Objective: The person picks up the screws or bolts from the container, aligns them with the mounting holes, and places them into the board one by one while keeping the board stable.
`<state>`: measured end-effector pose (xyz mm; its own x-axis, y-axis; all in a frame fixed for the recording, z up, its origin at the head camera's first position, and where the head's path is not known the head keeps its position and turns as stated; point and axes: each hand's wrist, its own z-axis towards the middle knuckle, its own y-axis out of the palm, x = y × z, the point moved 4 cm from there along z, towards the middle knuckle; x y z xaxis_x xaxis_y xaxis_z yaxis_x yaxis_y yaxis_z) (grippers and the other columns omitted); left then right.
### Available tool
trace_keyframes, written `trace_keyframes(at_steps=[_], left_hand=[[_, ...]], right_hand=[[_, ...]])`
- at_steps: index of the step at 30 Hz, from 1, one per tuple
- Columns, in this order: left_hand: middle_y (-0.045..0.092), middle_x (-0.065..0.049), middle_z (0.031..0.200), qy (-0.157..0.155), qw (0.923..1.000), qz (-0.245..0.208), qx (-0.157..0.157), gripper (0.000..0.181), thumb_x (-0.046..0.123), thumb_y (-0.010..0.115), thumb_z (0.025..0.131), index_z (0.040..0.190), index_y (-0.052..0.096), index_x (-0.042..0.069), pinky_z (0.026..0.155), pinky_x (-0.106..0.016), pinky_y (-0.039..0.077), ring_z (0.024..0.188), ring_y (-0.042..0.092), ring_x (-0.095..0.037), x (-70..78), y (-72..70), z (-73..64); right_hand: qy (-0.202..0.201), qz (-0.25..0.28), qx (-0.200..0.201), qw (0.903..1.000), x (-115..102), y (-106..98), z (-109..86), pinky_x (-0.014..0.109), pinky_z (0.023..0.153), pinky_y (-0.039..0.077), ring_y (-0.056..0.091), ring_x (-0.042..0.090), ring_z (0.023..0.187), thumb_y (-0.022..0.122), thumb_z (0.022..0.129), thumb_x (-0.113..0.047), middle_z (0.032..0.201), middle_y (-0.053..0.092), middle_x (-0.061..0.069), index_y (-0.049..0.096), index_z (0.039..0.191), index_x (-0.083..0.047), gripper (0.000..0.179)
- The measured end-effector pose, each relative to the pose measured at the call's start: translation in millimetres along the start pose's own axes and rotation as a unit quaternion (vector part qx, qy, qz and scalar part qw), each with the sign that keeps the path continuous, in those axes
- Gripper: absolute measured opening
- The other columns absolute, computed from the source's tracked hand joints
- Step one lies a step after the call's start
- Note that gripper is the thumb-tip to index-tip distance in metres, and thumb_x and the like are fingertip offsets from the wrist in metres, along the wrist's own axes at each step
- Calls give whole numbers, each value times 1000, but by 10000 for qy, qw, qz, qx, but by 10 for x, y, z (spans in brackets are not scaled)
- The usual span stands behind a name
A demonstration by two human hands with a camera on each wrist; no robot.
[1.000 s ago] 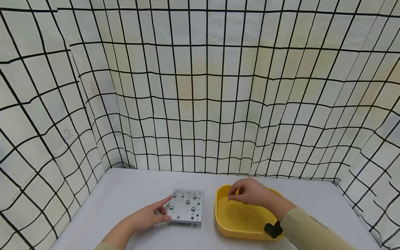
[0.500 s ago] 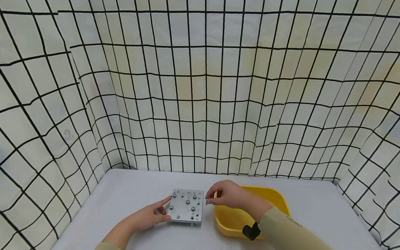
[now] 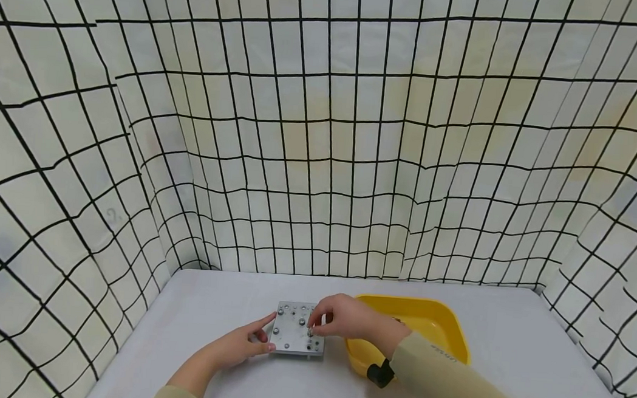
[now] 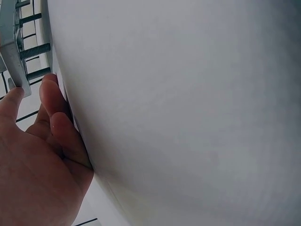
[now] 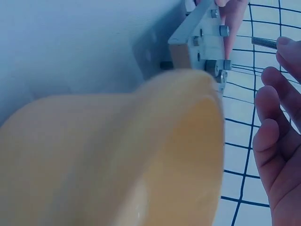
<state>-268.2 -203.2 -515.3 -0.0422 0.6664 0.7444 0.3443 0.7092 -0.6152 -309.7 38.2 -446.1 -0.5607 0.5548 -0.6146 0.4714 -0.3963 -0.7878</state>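
A silver metal plate (image 3: 290,337) with holes and several screws (image 3: 302,321) in it stands near the table's middle, raised off the surface. My left hand (image 3: 238,343) holds its left side, index finger at the far corner and thumb at the near one. In the left wrist view, threaded shanks (image 4: 35,51) stick out of the plate's underside above the curled fingers. Over the plate's right part, my right hand (image 3: 346,316) pinches a small screw. The right wrist view shows this screw (image 5: 264,43) apart from the plate, its threaded end pointing toward it.
A yellow plastic bin (image 3: 408,300) stands right of the plate, partly under the right forearm; a few small parts (image 3: 398,320) show inside. White walls with a black grid (image 3: 321,162) enclose the white table (image 3: 496,331) at the back and sides.
My right hand has carried the screw leftward from above the yellow bin to over the plate's right part. The left hand has kept its hold on the plate.
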Motion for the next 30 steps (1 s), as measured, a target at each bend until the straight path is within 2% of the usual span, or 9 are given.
trace_keyframes(at_steps=[5, 9, 19, 24, 30], left_hand=[[53, -3, 104, 9, 10000, -30, 11, 81, 40, 76, 86, 154, 37, 18, 67, -32, 40, 78, 47, -20, 14, 3, 7], [54, -3, 103, -19, 10000, -55, 0, 81, 39, 76, 86, 154, 38, 17, 67, -32, 40, 78, 47, -20, 27, 9, 9], [56, -3, 104, -62, 9999, -90, -68, 83, 40, 76, 86, 155, 36, 17, 66, -32, 43, 76, 52, -20, 35, 18, 17], [59, -5, 102, -87, 9988, -423, -215, 86, 34, 76, 87, 157, 29, 16, 63, -34, 46, 71, 56, -21, 47, 7, -2], [64, -5, 94, -157, 9958, -773, -455, 87, 31, 74, 89, 159, 23, 16, 57, -31, 46, 63, 55, -19, 33, 11, -4]], right_hand=[[236, -340, -176, 9990, 38, 110, 52, 21, 69, 48, 54, 5, 77, 75, 89, -27, 82, 61, -16, 76, 92, -32, 5], [274, -712, -300, 9966, 44, 180, 71, 21, 69, 47, 53, 4, 77, 76, 89, -28, 80, 60, -17, 76, 91, -32, 4], [422, -1064, -466, 9923, 46, 276, 92, 21, 73, 45, 51, 3, 79, 76, 89, -29, 78, 58, -17, 75, 89, -34, 5], [320, -1241, -482, 9906, 40, 315, 104, 20, 73, 45, 52, 2, 77, 77, 88, -30, 78, 58, -18, 76, 90, -34, 5], [190, -1240, -499, 9908, 39, 314, 110, 20, 75, 46, 52, 2, 78, 77, 88, -31, 81, 58, -20, 77, 99, -34, 11]])
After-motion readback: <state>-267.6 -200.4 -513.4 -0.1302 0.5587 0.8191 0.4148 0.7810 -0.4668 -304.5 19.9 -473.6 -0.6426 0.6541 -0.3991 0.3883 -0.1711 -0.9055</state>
